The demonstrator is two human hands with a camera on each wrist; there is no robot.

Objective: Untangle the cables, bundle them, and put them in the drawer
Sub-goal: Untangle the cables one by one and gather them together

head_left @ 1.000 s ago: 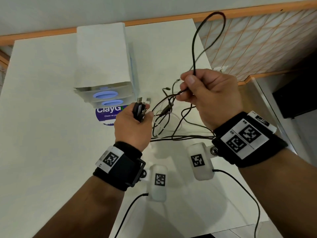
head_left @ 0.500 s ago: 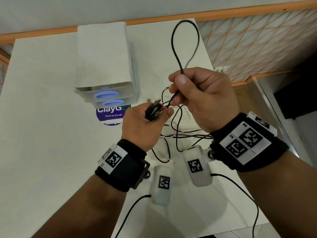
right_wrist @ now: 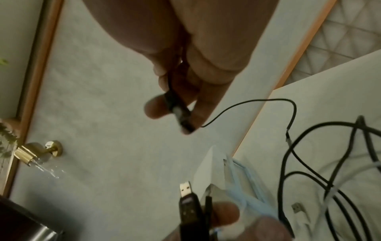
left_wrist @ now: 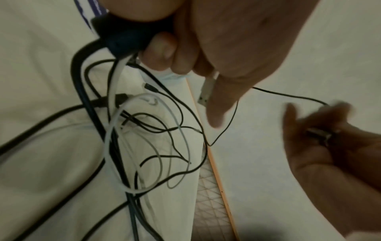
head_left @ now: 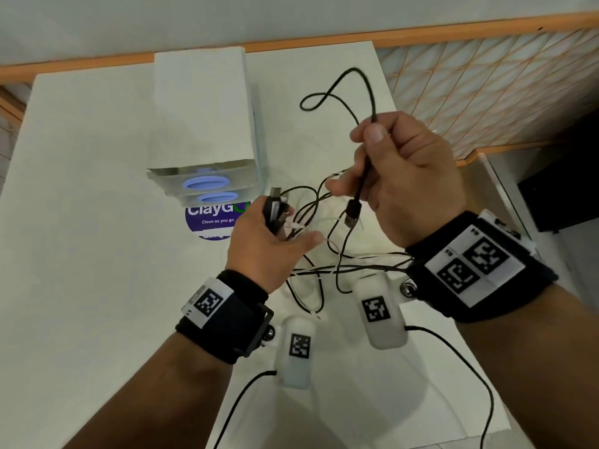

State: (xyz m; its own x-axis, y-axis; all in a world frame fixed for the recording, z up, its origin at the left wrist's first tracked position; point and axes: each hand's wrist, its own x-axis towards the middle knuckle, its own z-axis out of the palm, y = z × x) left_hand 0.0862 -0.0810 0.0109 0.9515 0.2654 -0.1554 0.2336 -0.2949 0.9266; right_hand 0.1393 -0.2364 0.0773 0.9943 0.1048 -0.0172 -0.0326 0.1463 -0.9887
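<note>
My left hand (head_left: 278, 223) grips a bunch of cable plugs (head_left: 275, 207) just in front of the drawers; the bunch (left_wrist: 123, 37) shows black and white leads running down from it. My right hand (head_left: 366, 150) pinches a thin black cable (head_left: 364, 176) whose plug (head_left: 353, 213) dangles below the fist, and its far part loops (head_left: 340, 92) up over the table. The same plug (right_wrist: 179, 112) lies between my right fingers. A tangle of black and white cables (head_left: 324, 257) lies on the table between my hands, also visible as the tangle (left_wrist: 144, 133).
A white drawer unit (head_left: 201, 124) with two blue-handled drawers (head_left: 205, 183) stands at the back of the white table (head_left: 81, 254); both look closed. A purple round sticker (head_left: 214, 222) lies before it. The table's right edge (head_left: 486, 351) is close under my right wrist.
My right hand has shifted right and slid along the black cable, so its plug now hangs free below the fist and the loop has swung. My left hand moved right, then stayed.
</note>
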